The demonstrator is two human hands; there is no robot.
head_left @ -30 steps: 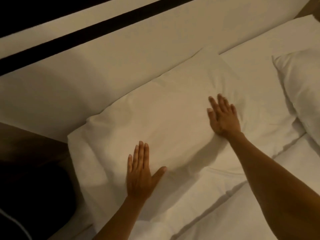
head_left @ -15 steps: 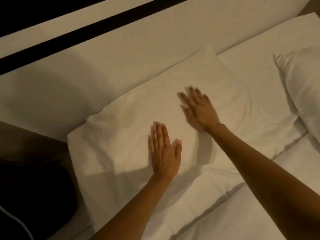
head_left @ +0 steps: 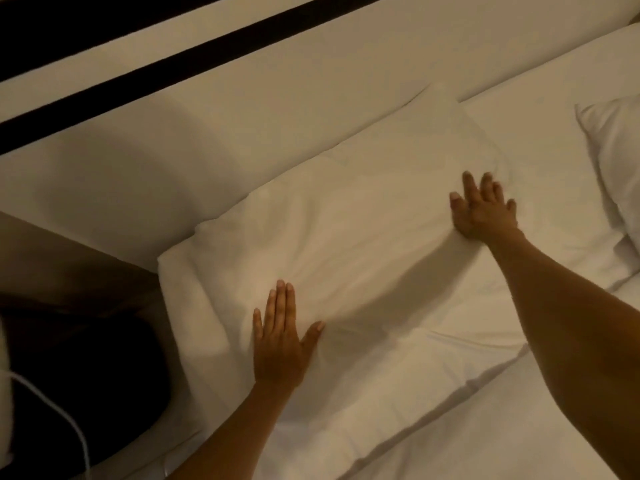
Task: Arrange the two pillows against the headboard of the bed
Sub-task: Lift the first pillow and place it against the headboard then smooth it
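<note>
Two pillows are in view. The first pillow (head_left: 346,244) lies flat under both my hands, its far long edge touching the headboard (head_left: 277,109). The second pillow (head_left: 620,168) sits well to the right of my right hand (head_left: 485,213), cut off by the frame edge; whether it touches the headboard I cannot tell. Each grip is released: my left hand (head_left: 277,344) presses palm-down with fingers straight near the pillow's near-left edge, and my right hand presses flat, fingers spread, near its right end. Bare sheet (head_left: 540,140) lies open between the right hand and the second pillow. Half a second ago both hands were close together at the pillow's middle; they are now well apart.
</note>
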